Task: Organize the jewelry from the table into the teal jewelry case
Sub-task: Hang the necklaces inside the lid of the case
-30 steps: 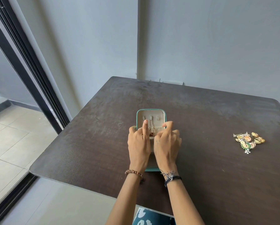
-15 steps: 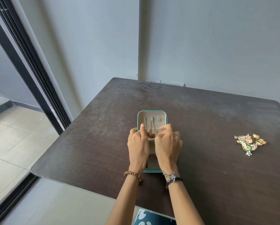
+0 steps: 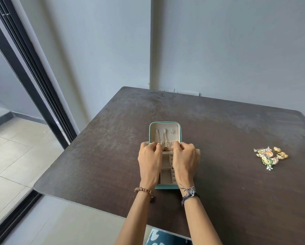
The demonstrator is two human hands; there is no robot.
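Note:
The teal jewelry case [image 3: 165, 123] lies open on the dark table [image 3: 219, 128], with its beige lid at the far end and its divided tray near me. Thin necklace chains [image 3: 164, 138] hang from the lid's hooks down to a gathered pocket, and a dark pendant [image 3: 166, 149] shows between my hands. My left hand [image 3: 150, 161] and my right hand [image 3: 184, 161] are side by side over the case, fingers curled onto the pocket's edge. My fingertips are hidden. A pile of gold and coloured jewelry [image 3: 270, 156] sits far to the right.
The table's near edge runs just below my wrists, and its left corner is rounded. A black sliding door frame [image 3: 33, 76] stands to the left over a tiled floor. A blue and white patterned thing [image 3: 166, 238] shows below the table edge.
My index fingers, stretched toward the lid pocket a second ago, have curled in. Both hands have drawn slightly apart, so more of the tray shows between them.

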